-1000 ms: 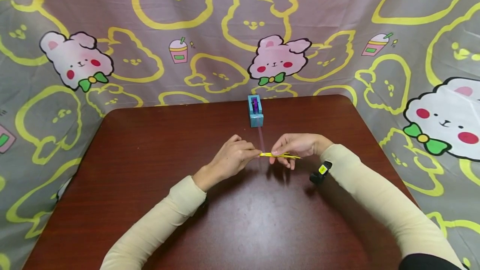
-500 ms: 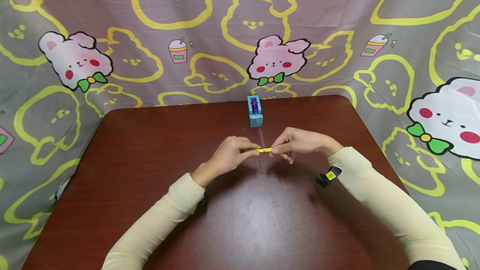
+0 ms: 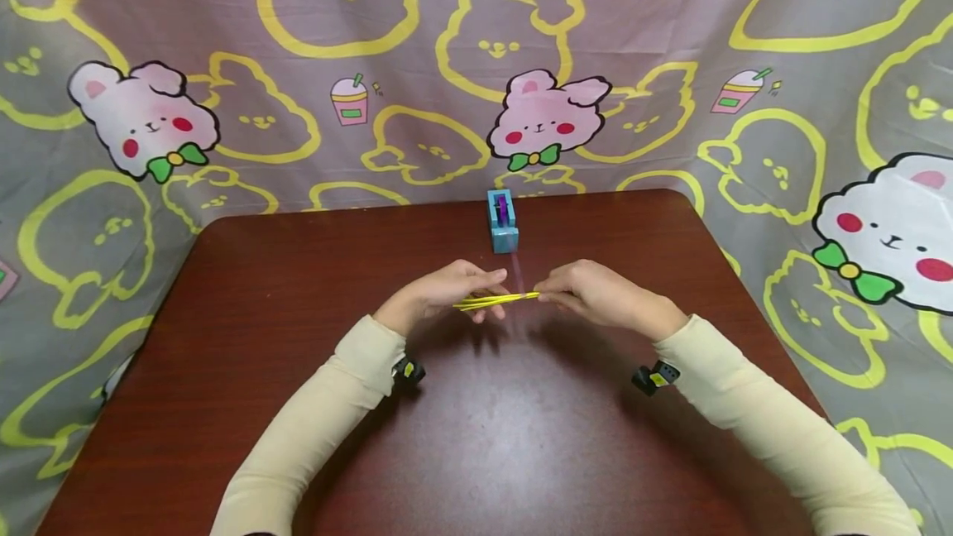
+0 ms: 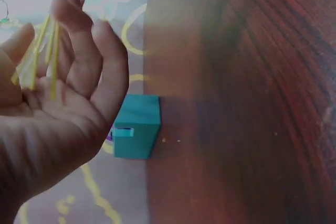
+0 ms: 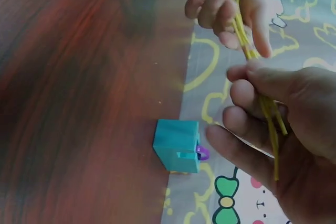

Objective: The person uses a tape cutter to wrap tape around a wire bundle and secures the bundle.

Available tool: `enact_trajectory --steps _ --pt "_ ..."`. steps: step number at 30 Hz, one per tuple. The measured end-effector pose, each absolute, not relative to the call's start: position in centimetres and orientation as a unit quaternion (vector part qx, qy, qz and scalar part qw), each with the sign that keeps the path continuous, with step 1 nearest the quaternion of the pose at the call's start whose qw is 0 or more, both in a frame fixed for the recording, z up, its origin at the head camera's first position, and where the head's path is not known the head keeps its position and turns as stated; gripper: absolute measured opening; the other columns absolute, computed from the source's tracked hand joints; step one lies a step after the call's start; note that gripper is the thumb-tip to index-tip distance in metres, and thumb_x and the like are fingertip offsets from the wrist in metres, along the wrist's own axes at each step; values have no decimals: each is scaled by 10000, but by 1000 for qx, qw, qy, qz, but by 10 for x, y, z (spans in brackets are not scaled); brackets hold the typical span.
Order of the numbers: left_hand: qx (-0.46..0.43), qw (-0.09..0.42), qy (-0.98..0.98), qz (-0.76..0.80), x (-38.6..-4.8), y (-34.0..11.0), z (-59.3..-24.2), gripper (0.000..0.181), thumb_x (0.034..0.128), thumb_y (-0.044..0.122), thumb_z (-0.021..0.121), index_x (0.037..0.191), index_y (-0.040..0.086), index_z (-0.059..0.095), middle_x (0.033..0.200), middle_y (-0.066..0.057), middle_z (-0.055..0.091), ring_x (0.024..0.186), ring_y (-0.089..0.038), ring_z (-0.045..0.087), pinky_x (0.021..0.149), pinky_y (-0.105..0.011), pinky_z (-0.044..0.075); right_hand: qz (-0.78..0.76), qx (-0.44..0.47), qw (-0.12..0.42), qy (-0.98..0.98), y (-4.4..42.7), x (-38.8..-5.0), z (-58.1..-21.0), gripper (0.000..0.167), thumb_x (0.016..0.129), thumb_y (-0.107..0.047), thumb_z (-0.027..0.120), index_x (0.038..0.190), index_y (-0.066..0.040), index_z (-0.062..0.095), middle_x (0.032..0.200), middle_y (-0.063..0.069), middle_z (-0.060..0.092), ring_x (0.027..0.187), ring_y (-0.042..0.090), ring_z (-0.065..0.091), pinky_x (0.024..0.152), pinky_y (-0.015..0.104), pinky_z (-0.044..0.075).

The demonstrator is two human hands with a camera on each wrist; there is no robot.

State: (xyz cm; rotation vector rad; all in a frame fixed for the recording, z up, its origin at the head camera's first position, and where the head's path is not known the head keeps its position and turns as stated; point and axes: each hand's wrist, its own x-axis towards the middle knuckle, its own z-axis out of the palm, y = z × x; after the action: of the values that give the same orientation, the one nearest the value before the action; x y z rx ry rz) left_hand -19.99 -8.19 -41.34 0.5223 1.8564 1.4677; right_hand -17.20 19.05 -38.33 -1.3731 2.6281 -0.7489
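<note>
Thin yellow strips (image 3: 491, 301) run in a bundle between the hands, held above the table. My right hand (image 3: 606, 296) pinches their right end between thumb and fingers; in the right wrist view, strip ends (image 5: 273, 135) stick out past the pinch over the palm. My left hand (image 3: 442, 288) is around the spread left ends, thumb apart and fingers loosely bent; the left wrist view shows loose ends (image 4: 54, 66) over its palm (image 4: 58, 114). A clear, purplish tape (image 3: 518, 271) stretches from the dispenser to the bundle near the right fingertips.
The blue tape dispenser (image 3: 503, 230) with a purple core stands near the back edge of the dark wooden table (image 3: 335, 238). A patterned curtain (image 3: 417, 40) hangs behind and along both sides. Each wrist carries a small black camera.
My left hand has loosened its pinch and its fingers have spread, baring the left strip ends. My right hand still pinches the bundle, now nearer its right tip.
</note>
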Motion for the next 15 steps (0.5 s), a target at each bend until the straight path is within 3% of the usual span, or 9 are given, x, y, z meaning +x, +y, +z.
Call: enact_trajectory --steps 5,9,15 --pt "144 432 657 601 -210 -82 -422 565 1085 349 458 1315 -158 557 865 -134 739 583 -148 571 618 -286 520 -195 -465 -55 862 190 -168 -393 161 918 -110 751 1076 -120 783 854 -73 660 724 81 590 669 263 531" --pt "128 452 648 600 -216 -79 -430 538 1088 308 461 1326 -169 535 828 -106 725 582 -146 574 603 -279 514 -164 -481 -127 852 191 -167 -402 175 886 -87 781 1061 -96 781 810 -34 615 686 98 531 606 269 498" --pt "159 466 639 591 -217 -79 -437 514 1085 265 477 1271 -210 539 755 -62 668 600 -150 572 625 -293 513 -112 -503 -185 837 192 -165 -410 216 863 -79 801 1077 -74 766 763 -5 567 665 133 470 560 255 444"
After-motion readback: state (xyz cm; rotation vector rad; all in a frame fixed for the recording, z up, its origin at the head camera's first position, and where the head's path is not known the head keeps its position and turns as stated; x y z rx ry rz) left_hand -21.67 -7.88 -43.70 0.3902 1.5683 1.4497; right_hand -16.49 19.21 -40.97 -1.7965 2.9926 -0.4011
